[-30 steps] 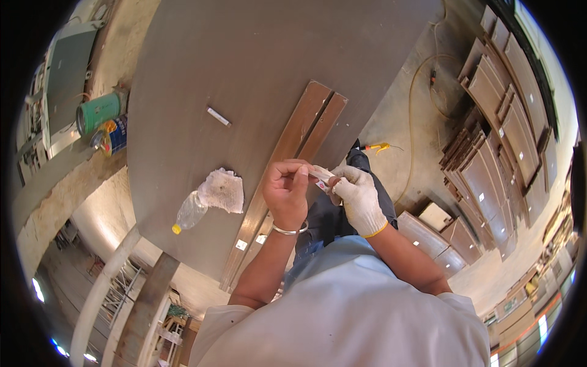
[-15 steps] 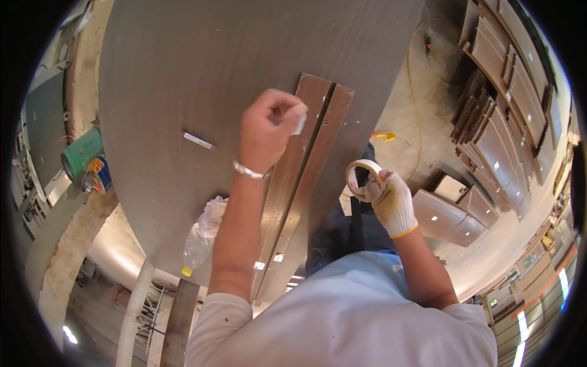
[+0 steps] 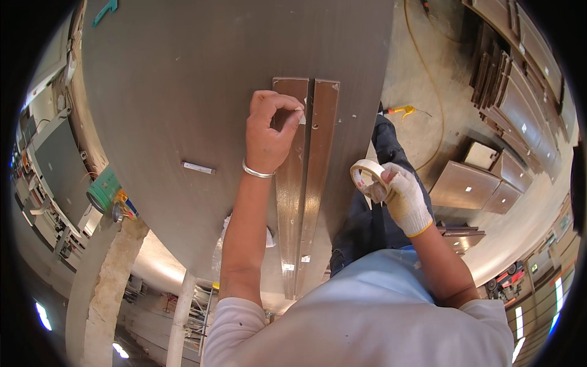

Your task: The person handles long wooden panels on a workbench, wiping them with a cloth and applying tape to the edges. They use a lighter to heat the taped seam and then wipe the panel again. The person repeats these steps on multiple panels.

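Note:
Thumb and fingertips of my bare left hand [image 3: 269,134] pinch a small white piece of tape [image 3: 302,119] at the right edge of a long brown strip panel [image 3: 290,177], near its far end. Whether the piece is stuck down, I cannot tell. A second, narrower brown strip panel [image 3: 318,159] lies alongside, with a thin gap between the two. Both have a small white patch near their near ends. Off the table's right edge, my right hand [image 3: 405,199], in a white knit glove, grips a roll of cream masking tape [image 3: 365,173] by its rim.
Both strips lie on a large grey-brown tabletop [image 3: 183,92]. A small whitish bar [image 3: 199,167] lies left of my hand; a clear plastic bottle [image 3: 217,254] is partly behind my forearm. A yellow air gun [image 3: 400,111] and hose are at right, before stacked brown panels [image 3: 513,92].
The view has turned, so the strips now appear straighter. My left hand has brought the piece of tape onto the wider strip's edge. The right hand keeps the tape roll.

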`<action>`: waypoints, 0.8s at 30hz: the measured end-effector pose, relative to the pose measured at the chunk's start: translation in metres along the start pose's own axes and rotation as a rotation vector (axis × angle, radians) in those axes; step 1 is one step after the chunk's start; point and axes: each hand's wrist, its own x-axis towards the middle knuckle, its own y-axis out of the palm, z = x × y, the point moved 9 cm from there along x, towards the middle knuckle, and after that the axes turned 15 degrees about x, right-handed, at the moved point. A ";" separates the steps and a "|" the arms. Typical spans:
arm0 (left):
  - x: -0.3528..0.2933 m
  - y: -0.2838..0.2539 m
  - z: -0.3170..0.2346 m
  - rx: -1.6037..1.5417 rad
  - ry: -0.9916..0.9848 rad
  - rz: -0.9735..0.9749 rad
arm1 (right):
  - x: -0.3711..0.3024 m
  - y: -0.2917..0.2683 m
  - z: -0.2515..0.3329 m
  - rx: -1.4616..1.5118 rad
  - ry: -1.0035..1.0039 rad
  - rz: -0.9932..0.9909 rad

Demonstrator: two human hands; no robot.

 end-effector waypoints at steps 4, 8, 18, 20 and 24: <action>0.004 0.003 -0.003 0.064 0.057 0.012 | 0.001 0.000 0.007 -0.039 0.008 -0.032; 0.006 0.005 0.004 0.016 0.008 0.061 | 0.001 -0.001 0.010 -0.045 0.016 -0.071; 0.012 0.003 -0.005 0.183 0.112 0.062 | 0.003 0.009 0.012 -0.067 0.050 -0.003; 0.012 0.003 -0.005 0.184 0.117 0.054 | 0.001 0.016 0.012 -0.179 0.094 0.003; 0.010 0.003 -0.006 0.191 0.139 0.020 | -0.001 0.048 0.021 -0.657 -0.028 0.045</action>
